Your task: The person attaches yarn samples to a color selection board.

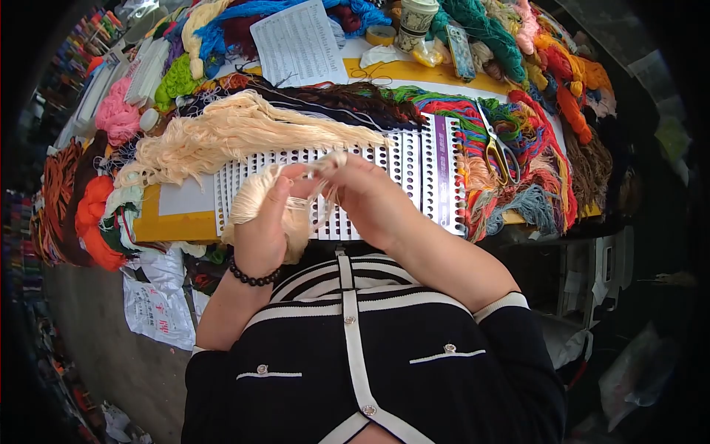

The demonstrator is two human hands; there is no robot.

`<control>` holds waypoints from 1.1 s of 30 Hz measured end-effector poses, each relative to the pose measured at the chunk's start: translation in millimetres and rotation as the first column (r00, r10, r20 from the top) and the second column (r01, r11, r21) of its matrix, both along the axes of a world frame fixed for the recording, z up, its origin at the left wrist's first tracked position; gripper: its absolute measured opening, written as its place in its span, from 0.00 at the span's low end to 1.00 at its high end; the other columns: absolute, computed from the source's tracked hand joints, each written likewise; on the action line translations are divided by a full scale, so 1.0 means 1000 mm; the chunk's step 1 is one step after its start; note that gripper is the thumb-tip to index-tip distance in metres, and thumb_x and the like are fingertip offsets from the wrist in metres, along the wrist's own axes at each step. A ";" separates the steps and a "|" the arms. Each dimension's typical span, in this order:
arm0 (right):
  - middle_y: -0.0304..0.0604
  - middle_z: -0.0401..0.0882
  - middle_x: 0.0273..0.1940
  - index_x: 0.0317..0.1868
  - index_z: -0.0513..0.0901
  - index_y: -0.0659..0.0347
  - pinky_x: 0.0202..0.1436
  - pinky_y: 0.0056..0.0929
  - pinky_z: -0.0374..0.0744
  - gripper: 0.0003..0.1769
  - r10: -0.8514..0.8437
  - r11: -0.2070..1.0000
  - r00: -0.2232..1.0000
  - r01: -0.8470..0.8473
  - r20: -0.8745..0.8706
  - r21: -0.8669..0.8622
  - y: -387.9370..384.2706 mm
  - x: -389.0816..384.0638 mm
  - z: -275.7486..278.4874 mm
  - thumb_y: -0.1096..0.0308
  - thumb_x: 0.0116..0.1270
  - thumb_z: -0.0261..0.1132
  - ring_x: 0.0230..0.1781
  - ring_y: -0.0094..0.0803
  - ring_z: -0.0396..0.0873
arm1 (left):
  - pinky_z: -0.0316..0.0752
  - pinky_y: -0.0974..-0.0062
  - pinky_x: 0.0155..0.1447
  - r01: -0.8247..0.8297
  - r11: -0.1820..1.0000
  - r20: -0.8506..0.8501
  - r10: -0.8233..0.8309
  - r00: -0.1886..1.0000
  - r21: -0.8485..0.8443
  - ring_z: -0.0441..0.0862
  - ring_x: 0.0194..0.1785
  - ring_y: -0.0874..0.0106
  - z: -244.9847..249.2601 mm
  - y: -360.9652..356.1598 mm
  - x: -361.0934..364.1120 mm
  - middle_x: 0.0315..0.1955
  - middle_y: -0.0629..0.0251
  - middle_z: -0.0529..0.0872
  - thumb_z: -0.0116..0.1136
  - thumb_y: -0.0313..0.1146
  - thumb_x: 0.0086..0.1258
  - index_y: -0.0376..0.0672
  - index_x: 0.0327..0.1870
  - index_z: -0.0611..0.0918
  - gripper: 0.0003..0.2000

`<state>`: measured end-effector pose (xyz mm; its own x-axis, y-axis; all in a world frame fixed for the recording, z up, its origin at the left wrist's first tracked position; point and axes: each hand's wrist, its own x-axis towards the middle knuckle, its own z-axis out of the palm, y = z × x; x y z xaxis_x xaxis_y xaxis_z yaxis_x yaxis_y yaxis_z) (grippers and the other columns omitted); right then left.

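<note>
A bundle of cream thread hangs over my left hand, which is closed around it near the table's front edge. My right hand is beside it, its fingers bent round loose strands of the same thread; its fingertips are blurred. Both hands are over white cards with rows of punched holes. Behind them lies a long peach skein, spread to the left.
Scissors lie on multicoloured threads at the right. A printed sheet, a patterned cup, a tape roll and a phone are at the back. Pink yarn and orange yarn lie left.
</note>
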<state>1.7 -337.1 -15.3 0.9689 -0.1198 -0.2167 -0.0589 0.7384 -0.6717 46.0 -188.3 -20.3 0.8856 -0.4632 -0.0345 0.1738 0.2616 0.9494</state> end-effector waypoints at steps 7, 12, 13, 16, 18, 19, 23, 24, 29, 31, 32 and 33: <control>0.36 0.76 0.23 0.31 0.78 0.62 0.35 0.23 0.71 0.07 0.214 0.974 0.977 -0.212 0.016 -0.074 -0.009 -0.002 0.001 0.67 0.62 0.61 0.24 0.23 0.72 | 0.68 0.71 0.60 0.365 0.915 -0.095 -0.384 0.918 -0.173 0.77 0.46 0.70 0.002 0.008 0.006 0.36 0.57 0.82 0.43 0.25 0.64 0.30 0.65 0.63 0.26; 0.40 0.75 0.18 0.25 0.78 0.66 0.23 0.22 0.70 0.07 0.227 0.919 0.972 -0.235 -0.061 -0.316 0.001 -0.005 0.002 0.73 0.59 0.64 0.17 0.27 0.75 | 0.74 0.77 0.44 0.274 0.962 -0.044 -0.274 0.961 -0.004 0.80 0.39 0.72 0.005 -0.002 -0.002 0.39 0.57 0.81 0.44 0.20 0.63 0.30 0.64 0.64 0.25; 0.40 0.75 0.18 0.25 0.78 0.66 0.23 0.22 0.70 0.07 0.228 0.919 0.972 -0.235 -0.061 -0.315 0.001 -0.005 0.003 0.73 0.59 0.64 0.17 0.27 0.75 | 0.74 0.79 0.41 0.199 0.979 0.004 -0.199 0.980 0.033 0.79 0.38 0.73 0.006 -0.004 -0.004 0.40 0.58 0.81 0.44 0.20 0.63 0.31 0.64 0.64 0.25; 0.40 0.75 0.19 0.26 0.77 0.66 0.22 0.22 0.71 0.07 0.220 0.936 0.973 -0.229 -0.064 -0.269 0.000 -0.006 0.005 0.73 0.60 0.63 0.16 0.29 0.77 | 0.74 0.80 0.36 0.302 0.953 -0.034 -0.302 0.953 0.004 0.79 0.38 0.75 0.011 -0.001 -0.002 0.42 0.59 0.81 0.44 0.22 0.64 0.31 0.64 0.65 0.25; 0.41 0.77 0.22 0.27 0.78 0.67 0.24 0.23 0.73 0.06 0.213 0.955 0.977 -0.210 -0.005 -0.209 0.000 -0.007 0.002 0.74 0.60 0.63 0.18 0.29 0.78 | 0.74 0.80 0.36 0.328 0.943 -0.094 -0.331 0.939 -0.048 0.79 0.38 0.75 0.004 0.007 0.003 0.43 0.58 0.81 0.44 0.23 0.64 0.31 0.64 0.65 0.25; 0.41 0.77 0.22 0.27 0.78 0.67 0.24 0.23 0.73 0.06 0.213 0.955 0.977 -0.210 -0.005 -0.209 -0.001 -0.007 0.002 0.74 0.60 0.63 0.18 0.29 0.78 | 0.74 0.81 0.35 0.350 0.931 -0.151 -0.362 0.920 -0.101 0.79 0.38 0.75 0.002 0.010 0.005 0.44 0.58 0.81 0.44 0.23 0.64 0.31 0.64 0.65 0.25; 0.42 0.80 0.27 0.31 0.79 0.67 0.30 0.24 0.76 0.04 0.230 0.962 0.973 -0.223 0.023 -0.158 -0.004 -0.009 0.004 0.75 0.59 0.63 0.21 0.29 0.79 | 0.75 0.80 0.36 0.347 0.923 -0.220 -0.378 0.899 -0.168 0.79 0.38 0.75 0.004 0.008 0.005 0.46 0.57 0.80 0.43 0.25 0.64 0.30 0.63 0.66 0.24; 0.43 0.80 0.28 0.32 0.80 0.68 0.32 0.24 0.76 0.04 0.226 0.962 0.974 -0.222 0.011 -0.160 -0.004 -0.009 0.004 0.75 0.59 0.63 0.22 0.29 0.79 | 0.75 0.78 0.37 0.298 0.949 -0.209 -0.313 0.926 -0.102 0.79 0.36 0.75 0.007 0.006 0.003 0.46 0.58 0.80 0.44 0.27 0.63 0.30 0.64 0.66 0.25; 0.44 0.81 0.30 0.37 0.80 0.70 0.33 0.24 0.76 0.07 0.193 0.972 0.981 -0.187 0.028 -0.145 -0.003 -0.010 0.001 0.75 0.59 0.64 0.23 0.28 0.79 | 0.75 0.76 0.40 0.241 0.968 -0.185 -0.251 0.950 -0.074 0.78 0.35 0.75 0.007 0.006 0.002 0.45 0.59 0.80 0.46 0.27 0.60 0.30 0.63 0.66 0.27; 0.44 0.81 0.30 0.39 0.81 0.70 0.33 0.23 0.76 0.08 0.171 0.972 0.985 -0.166 0.018 -0.168 -0.003 -0.010 0.001 0.76 0.58 0.64 0.24 0.28 0.79 | 0.76 0.79 0.38 0.249 0.961 -0.178 -0.267 0.947 -0.119 0.78 0.40 0.76 0.006 0.007 0.001 0.47 0.58 0.79 0.46 0.24 0.65 0.30 0.61 0.69 0.22; 0.44 0.81 0.31 0.40 0.81 0.70 0.34 0.24 0.76 0.09 0.187 0.972 0.982 -0.183 0.014 -0.149 -0.004 -0.009 0.002 0.76 0.58 0.65 0.24 0.28 0.79 | 0.76 0.79 0.38 0.249 0.961 -0.178 -0.267 0.947 -0.119 0.78 0.40 0.76 0.006 0.007 0.000 0.47 0.58 0.79 0.46 0.24 0.65 0.30 0.61 0.69 0.22; 0.44 0.81 0.31 0.41 0.81 0.70 0.35 0.24 0.76 0.10 0.203 0.971 0.979 -0.200 0.010 -0.130 -0.004 -0.009 0.003 0.76 0.57 0.65 0.24 0.28 0.79 | 0.75 0.79 0.38 0.228 0.971 -0.168 -0.238 0.957 -0.075 0.78 0.39 0.76 0.006 0.005 -0.002 0.45 0.59 0.80 0.47 0.26 0.67 0.29 0.59 0.71 0.20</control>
